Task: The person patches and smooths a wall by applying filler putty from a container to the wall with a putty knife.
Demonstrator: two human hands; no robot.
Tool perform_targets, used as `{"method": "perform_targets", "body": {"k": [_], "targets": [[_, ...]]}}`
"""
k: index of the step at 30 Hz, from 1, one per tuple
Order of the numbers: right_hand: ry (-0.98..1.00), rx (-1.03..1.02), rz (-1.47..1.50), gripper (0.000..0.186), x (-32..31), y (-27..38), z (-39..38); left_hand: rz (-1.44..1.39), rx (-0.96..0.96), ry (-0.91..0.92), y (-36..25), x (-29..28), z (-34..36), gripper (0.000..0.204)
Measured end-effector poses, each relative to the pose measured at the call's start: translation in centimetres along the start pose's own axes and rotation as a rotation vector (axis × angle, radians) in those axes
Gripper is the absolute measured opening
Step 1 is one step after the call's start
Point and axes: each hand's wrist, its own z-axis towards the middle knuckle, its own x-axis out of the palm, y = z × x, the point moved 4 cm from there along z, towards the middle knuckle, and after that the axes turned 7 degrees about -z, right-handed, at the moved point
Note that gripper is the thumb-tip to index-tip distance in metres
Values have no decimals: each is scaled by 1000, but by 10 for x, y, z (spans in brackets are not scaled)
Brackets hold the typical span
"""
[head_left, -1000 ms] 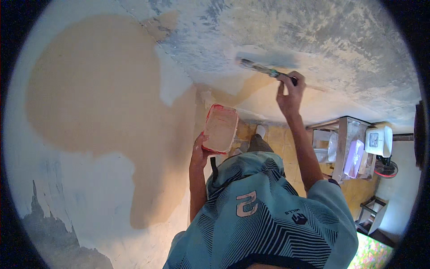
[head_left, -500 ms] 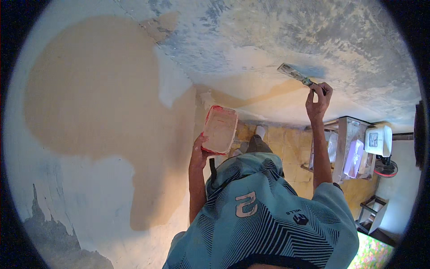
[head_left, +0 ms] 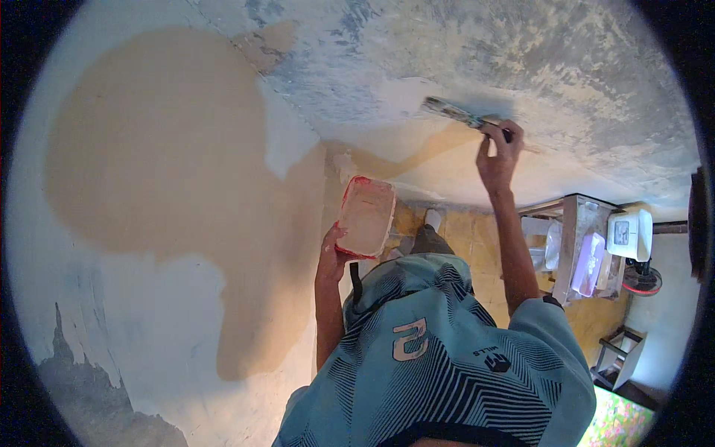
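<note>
My left hand [head_left: 332,252] grips the side of a red-rimmed plastic tub [head_left: 369,216], its inside coated with pale filler paste. At the upper right, my right hand [head_left: 500,155] is closed round the handle of a putty knife [head_left: 450,112]. The knife's blade points left, close to the grey, patchy wall [head_left: 521,59]; whether it touches the surface I cannot tell. A smooth pale patch of filler [head_left: 398,97] lies just left of the blade.
To the right, a wooden table [head_left: 577,246] bears a lilac tray [head_left: 589,262] and a white container [head_left: 629,233]. Behind it is a fan [head_left: 642,279], with a small stool [head_left: 620,354] nearer. Another wall [head_left: 149,298] rises on my left. Yellow floor tiles [head_left: 484,238] lie below.
My right hand has moved left with the putty knife, whose blade is now nearer the pale patch. My left hand and the tub have hardly moved.
</note>
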Motion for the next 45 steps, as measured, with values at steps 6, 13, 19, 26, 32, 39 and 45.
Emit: {"method": "perform_targets", "body": {"k": [6,13,19,26,32,39,45], "targets": [[-68,-64,-70,33,-50,-39,3,18,10,-15,-1,-4,1,68],[-9,-83,90,31,-14,39,33,6,15,-9,-2,-1,0,68],[-19,-58,50,31,-15,23,39,-3,29,-21,-3,2,-6,68],[-67,-41,38,28,-40,-12,31,-1,45,-4,-3,-2,-3,69],[29,-55,110,32,-2,47,33,34,35,5,-1,-3,1,72],[52,1,98,32,21,68,18,30,36,-6,1,1,-5,70],[0,8,31,31,10,32,11,-19,14,6,4,-3,0,67]]}}
